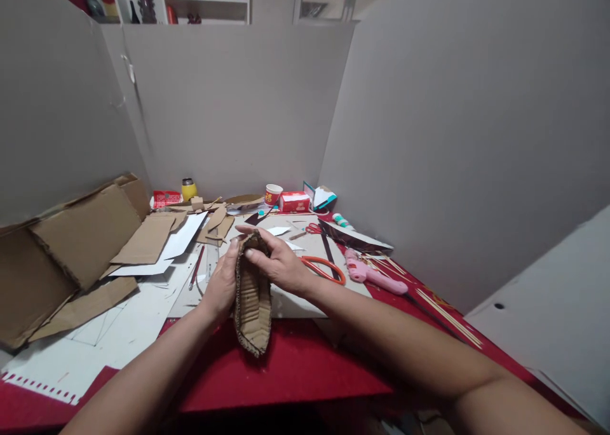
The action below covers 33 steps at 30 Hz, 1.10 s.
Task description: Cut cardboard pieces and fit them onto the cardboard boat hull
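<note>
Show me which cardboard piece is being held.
The hollow cardboard piece with ridged inner walls, held between the left hand and right hand; the large folded cardboard on the left and other pieces are out of the hands.

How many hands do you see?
2. The left hand is at the left side of the hollow cardboard piece; the right hand holds its far end from the right. I see no others.

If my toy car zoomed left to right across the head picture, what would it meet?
Big folded cardboard, thin red pencil, held cardboard shape, orange handle, pink glue gun, long pale sticks.
</note>
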Tool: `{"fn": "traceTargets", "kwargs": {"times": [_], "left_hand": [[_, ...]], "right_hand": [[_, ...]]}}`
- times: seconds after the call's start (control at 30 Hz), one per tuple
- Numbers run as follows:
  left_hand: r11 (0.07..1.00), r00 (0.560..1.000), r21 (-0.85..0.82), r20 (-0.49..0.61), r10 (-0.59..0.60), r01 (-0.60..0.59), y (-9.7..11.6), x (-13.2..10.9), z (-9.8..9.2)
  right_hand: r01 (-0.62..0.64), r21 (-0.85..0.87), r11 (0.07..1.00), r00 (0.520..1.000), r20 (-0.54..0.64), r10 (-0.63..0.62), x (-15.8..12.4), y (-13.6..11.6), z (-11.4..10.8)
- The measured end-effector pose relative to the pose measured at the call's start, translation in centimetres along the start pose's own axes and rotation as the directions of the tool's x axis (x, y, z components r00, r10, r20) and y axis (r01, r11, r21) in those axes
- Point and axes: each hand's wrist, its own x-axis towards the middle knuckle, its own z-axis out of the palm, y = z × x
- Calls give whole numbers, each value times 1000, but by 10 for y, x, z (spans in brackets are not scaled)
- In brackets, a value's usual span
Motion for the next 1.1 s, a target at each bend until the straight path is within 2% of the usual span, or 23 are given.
{"fn": "traceTargets", "kwargs": {"times": [0.1, 0.2, 0.3, 0.4, 0.53, 0.77, 0.87, 1.0, 1.1], "left_hand": [[979, 990, -145, 0, -143, 142, 1, 3, -4], [887, 932, -288, 145, -333, 362, 9, 6, -8], [835, 898, -339, 251, -363, 432, 16, 8, -11], [834, 904, -364, 268, -332, 414, 15, 9, -11], [852, 915, -345, 236, -329, 395, 7, 10, -9], [921, 946, -219, 58, -318, 323, 0, 8, -1], [945, 966, -200, 23, -258, 257, -2, 7, 0], [989, 992, -84, 7, -125, 125, -8, 9, -1], [991, 994, -71, -11, -111, 110, -8, 8, 1]], "right_hand": [[10, 73, 997, 1000, -10, -9, 2, -2, -2], [-3, 136, 991, 997, -76, 14, 3, -3, -1], [-62, 138, 989, 987, -142, 81, 3, -6, -1], [-55, 92, 994, 985, -155, 68, 2, -8, 0], [-7, 54, 999, 990, -138, 14, 3, -8, 2], [-73, 29, 997, 987, -142, 77, 4, -7, 3], [-72, 27, 997, 990, -121, 75, 3, -6, 3], [-80, 27, 996, 986, -146, 83, 4, -1, 5], [-97, 50, 994, 984, -145, 103, 6, 2, 6]]}}
